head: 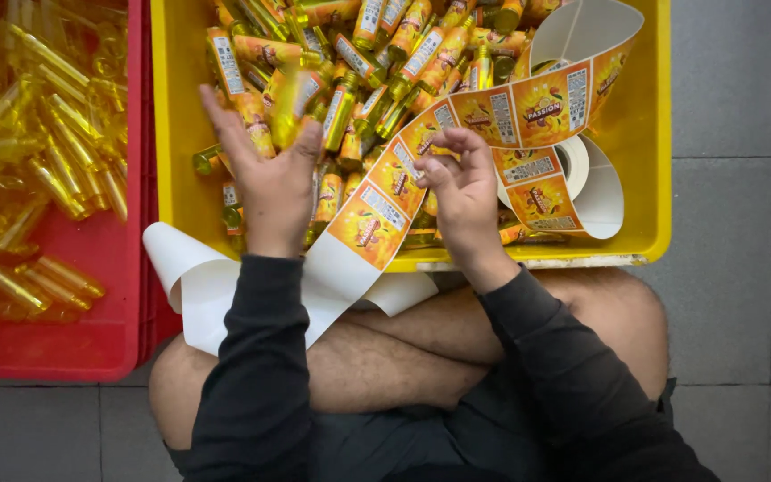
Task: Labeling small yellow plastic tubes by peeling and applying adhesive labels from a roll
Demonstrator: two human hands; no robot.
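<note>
Label strip (457, 134) drapes from yellow crate (649, 134) to lap, within reach. Right hand (464, 192) grip pinched on label edge. Left hand (269, 174) splayed, empty, above small yellow bottle (289, 107) on labelled bottles; unlabelled stock in red crate (91, 339).

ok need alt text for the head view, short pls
A seated person's left hand hovers open over labelled yellow bottles in a yellow crate, while the right hand fingers a strip of orange labels running from a roll. A red crate of unlabelled bottles sits to the left.
</note>
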